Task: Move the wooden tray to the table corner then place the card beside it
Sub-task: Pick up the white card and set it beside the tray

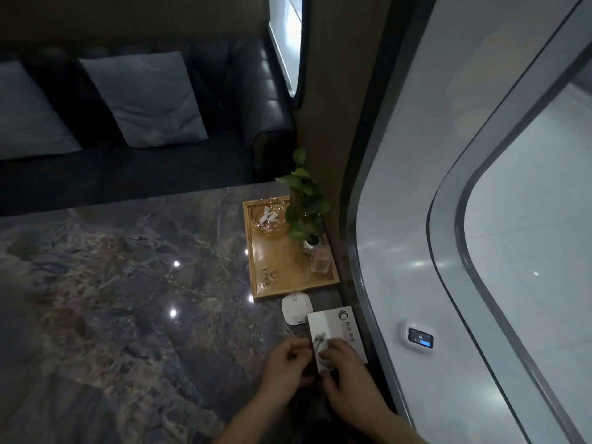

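Marble-patterned bench (112, 299) fills the lower left and centre of the frame, dark and glossy with small bright light reflections on it. Above it, in the upper left, a dark leather sofa (250, 100) carries two grey cushions (144, 97). A pale curved wall panel (400, 187) with a rounded window frame takes up the right side, and a small lit control panel (420, 338) sits on it low in the frame. The wooden tray (278, 270) lies at the bench's far right corner, right of centre, its long side close along the wall. Inside it stand a green leafy plant (304, 200) in a small pot, a glass ashtray (267, 219) with white bits in it, and a clear glass (320, 261) near the tray's right rim. Just below the tray, on the bench, lies a white rounded square device (296, 309). Partly overlapping that device's lower right edge is the white card (333, 328), printed with a dark logo near its top, lying just beside the near end of the tray. The right hand (347, 366) has its grip pinched on the card's lower part, fingers over its face. The left hand (285, 363) is loosely curled at the card's left edge; whether its grip actually holds the card cannot be told.
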Demonstrator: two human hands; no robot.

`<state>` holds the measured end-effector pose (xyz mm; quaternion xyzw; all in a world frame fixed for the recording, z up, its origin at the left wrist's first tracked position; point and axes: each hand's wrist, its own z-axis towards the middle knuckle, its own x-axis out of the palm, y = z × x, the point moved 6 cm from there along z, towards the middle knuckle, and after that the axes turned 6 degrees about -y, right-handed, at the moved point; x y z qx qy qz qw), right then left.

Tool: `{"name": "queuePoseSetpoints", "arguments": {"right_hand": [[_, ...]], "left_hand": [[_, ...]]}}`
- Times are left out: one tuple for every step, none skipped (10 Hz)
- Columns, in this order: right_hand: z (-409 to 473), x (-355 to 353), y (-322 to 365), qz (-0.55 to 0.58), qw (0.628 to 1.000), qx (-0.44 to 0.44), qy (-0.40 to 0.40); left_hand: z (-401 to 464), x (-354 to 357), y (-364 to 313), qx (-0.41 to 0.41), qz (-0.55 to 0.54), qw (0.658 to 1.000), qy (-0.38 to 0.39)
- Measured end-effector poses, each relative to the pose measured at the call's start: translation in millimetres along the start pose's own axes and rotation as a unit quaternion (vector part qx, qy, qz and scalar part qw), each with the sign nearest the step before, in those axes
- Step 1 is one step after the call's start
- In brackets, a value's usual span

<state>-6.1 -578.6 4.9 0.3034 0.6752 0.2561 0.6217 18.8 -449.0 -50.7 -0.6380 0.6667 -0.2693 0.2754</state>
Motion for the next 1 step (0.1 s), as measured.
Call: {"name": "queuePoseSetpoints", "arguments": {"right_hand": [[6.6,-5.5,8.4,0.014,1.0,-0.008,-0.001]], "left_hand": [[-3.2,-10.2,-4.2,0.025,0.026,0.999,-0.019]]}}
